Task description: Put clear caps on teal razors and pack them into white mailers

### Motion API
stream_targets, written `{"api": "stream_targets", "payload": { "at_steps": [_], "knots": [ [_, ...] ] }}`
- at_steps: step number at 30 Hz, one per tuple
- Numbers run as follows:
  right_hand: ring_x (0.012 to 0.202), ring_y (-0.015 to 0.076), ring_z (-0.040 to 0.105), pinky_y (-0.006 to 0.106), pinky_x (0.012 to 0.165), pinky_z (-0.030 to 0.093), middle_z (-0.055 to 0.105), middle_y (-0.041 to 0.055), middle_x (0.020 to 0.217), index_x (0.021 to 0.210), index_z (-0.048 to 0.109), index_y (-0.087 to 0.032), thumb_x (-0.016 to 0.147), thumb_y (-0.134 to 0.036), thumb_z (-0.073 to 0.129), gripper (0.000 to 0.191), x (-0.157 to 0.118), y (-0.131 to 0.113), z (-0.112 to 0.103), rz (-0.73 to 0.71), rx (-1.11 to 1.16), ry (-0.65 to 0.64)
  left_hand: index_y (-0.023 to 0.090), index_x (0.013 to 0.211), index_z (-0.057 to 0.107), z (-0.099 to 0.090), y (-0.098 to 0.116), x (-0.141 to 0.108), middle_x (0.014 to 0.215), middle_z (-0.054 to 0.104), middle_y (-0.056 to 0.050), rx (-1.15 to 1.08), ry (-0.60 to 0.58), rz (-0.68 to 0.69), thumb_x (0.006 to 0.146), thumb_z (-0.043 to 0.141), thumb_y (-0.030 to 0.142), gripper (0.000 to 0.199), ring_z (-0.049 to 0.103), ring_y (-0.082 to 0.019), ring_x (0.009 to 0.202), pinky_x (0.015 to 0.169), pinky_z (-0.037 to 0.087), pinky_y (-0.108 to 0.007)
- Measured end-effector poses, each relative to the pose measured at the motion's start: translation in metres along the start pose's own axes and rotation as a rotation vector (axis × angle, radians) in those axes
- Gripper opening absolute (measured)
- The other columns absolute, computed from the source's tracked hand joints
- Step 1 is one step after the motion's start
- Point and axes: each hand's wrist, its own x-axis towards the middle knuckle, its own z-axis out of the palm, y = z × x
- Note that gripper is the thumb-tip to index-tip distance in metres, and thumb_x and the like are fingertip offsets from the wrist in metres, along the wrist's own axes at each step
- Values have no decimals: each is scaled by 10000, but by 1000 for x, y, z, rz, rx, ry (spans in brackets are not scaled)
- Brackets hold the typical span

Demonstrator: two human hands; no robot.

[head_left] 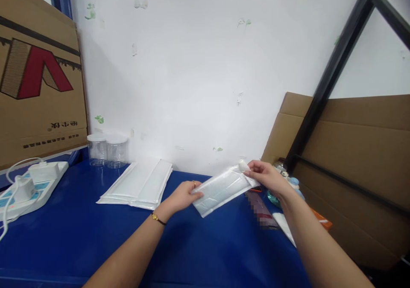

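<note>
A narrow white padded packet [222, 189] is held tilted above the blue table, its right end higher than its left. My left hand [185, 195] pinches the left end between thumb and fingers. At the upper right end, my right hand [263, 175] grips the packet near a folded or bunched part. A stack of larger white padded envelopes [139, 183] lies on the table to the left of my left hand.
Two clear lidded jars [117, 152] stand by the wall. A white power strip [40, 190] with plugs and cables lies at the left on the blue table [80, 237]. Small items, including an orange box [321, 219], sit at the right. Cardboard [355, 151] and a black post [333, 77] rise behind.
</note>
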Motion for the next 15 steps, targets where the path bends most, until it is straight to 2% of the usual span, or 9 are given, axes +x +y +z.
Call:
{"api": "stream_targets", "payload": {
  "at_steps": [3,5,7,9,11,13,15],
  "knots": [
    [575,115,474,222,545,365,571,-15,672,702,580,-181,663,-318,659,162,19,31,8,-112,-254,58,179,958,653,-20,-20,24,849,682,-19,213,153,-34,808,467,289,263,609,-186,768,686,443,-256],
    [601,128,491,232,581,385,581,-3,699,688,602,-187,671,-231,613,48,35,57,22,-195,-370,182,219,1009,655,-30,-32,42,954,688,-8,350,239,-37,821,429,222,294,614,-185,860,775,447,-267],
    [640,136,531,234,616,409,582,8,733,703,617,-193,692,-149,531,98,51,86,41,-273,-420,211,246,1046,649,-34,-46,56,1071,663,6,484,290,-20,820,379,130,371,590,-177,982,864,429,-272],
    [758,155,573,242,688,428,599,32,808,729,621,-195,713,-95,462,188,63,114,61,-314,-495,202,238,1063,647,-31,-62,64,1162,622,3,609,274,19,799,356,49,436,523,-169,1113,957,379,-280],
    [837,166,585,259,750,433,613,55,886,755,628,-191,734,-62,408,256,70,139,80,-297,-560,181,215,1077,641,-22,-77,67,1223,583,-22,725,192,52,807,353,26,438,456,-176,1192,1025,315,-306],
    [845,170,598,260,761,439,628,64,927,752,639,-187,738,-49,401,275,73,157,94,-285,-574,138,193,1048,650,-10,-88,66,1248,558,-59,810,83,25,821,366,36,397,453,-192,1193,1045,283,-331],
    [842,165,609,247,770,443,644,62,939,746,652,-186,721,-27,405,295,73,168,102,-270,-586,83,176,1012,660,1,-94,63,1180,596,-95,829,48,-8,828,368,46,369,504,-203,1132,1022,310,-344]
  ]
}}
